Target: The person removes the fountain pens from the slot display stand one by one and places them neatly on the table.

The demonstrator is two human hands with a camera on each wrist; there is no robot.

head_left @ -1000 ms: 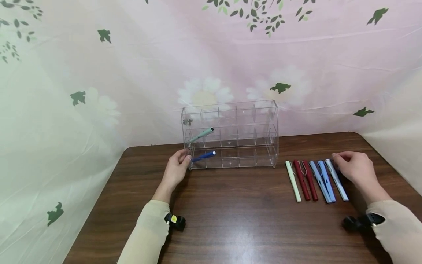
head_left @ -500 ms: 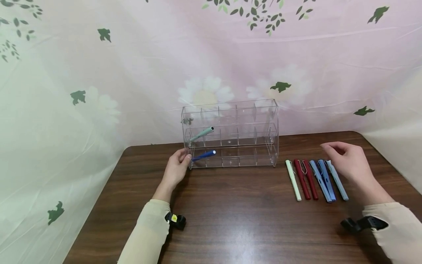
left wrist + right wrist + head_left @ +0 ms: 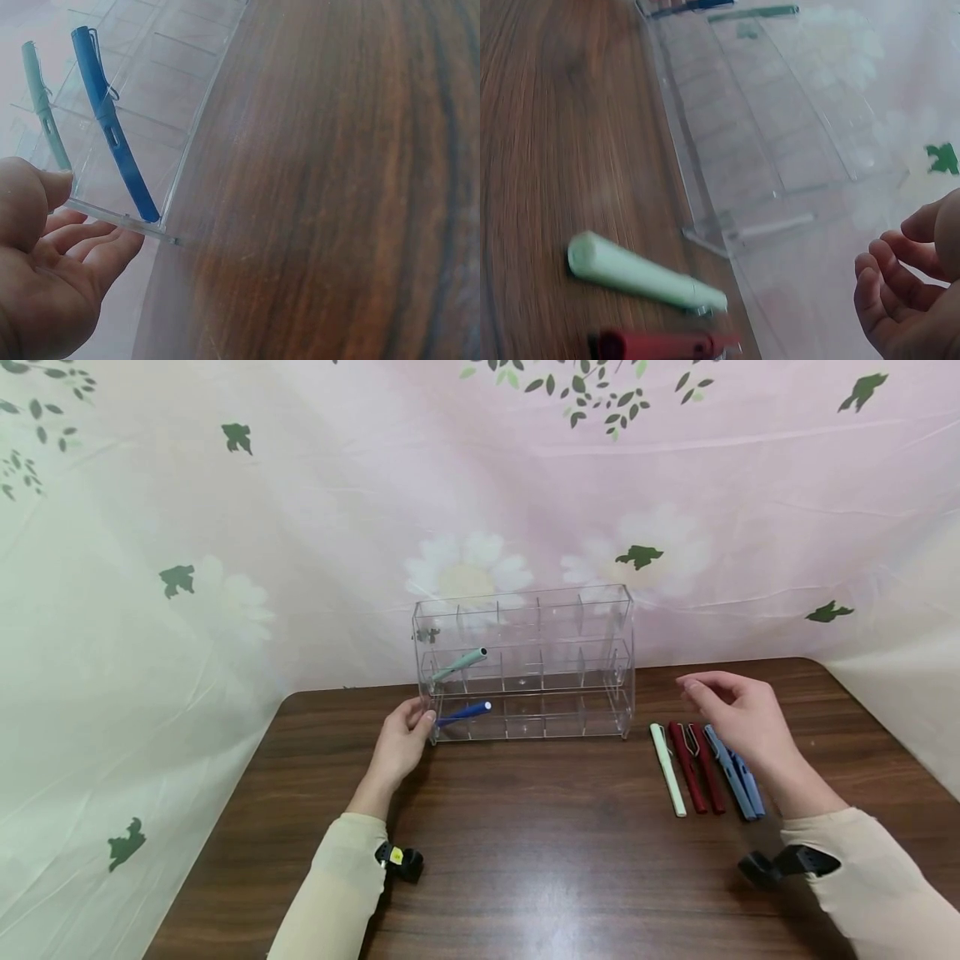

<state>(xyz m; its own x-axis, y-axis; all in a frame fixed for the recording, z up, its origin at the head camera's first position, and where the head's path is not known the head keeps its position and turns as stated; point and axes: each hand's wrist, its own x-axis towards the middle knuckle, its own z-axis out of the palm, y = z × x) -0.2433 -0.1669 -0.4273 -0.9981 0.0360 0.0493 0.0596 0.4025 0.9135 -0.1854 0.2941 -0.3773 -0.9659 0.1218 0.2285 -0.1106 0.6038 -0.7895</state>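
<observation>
The clear rack (image 3: 525, 727) stands near the back edge of the bench (image 3: 525, 852), just in front of a printed cloth (image 3: 315, 518). Brown benchtop stretches before it, between the two forearms. Only a narrow gap parts the rack's right end from the pale green pen (image 3: 667, 770), first in a row. Beyond the row, the bench runs on to its right edge.

The left hand (image 3: 400, 745) pinches the rack's left end wall, thumb on one side and fingers on the other. The right hand (image 3: 750, 720) hovers over the row's right end, fingers loosely curled, the thumb apart from them in the wrist view.

Inside the rack, a dark blue pen (image 3: 463, 715) leans right in the front tier and a green pen (image 3: 460, 666) in the tier behind, both at the left end. In the row, two dark red pens (image 3: 687, 770) follow, then blue pens (image 3: 731, 774), partly hidden by the right hand.
</observation>
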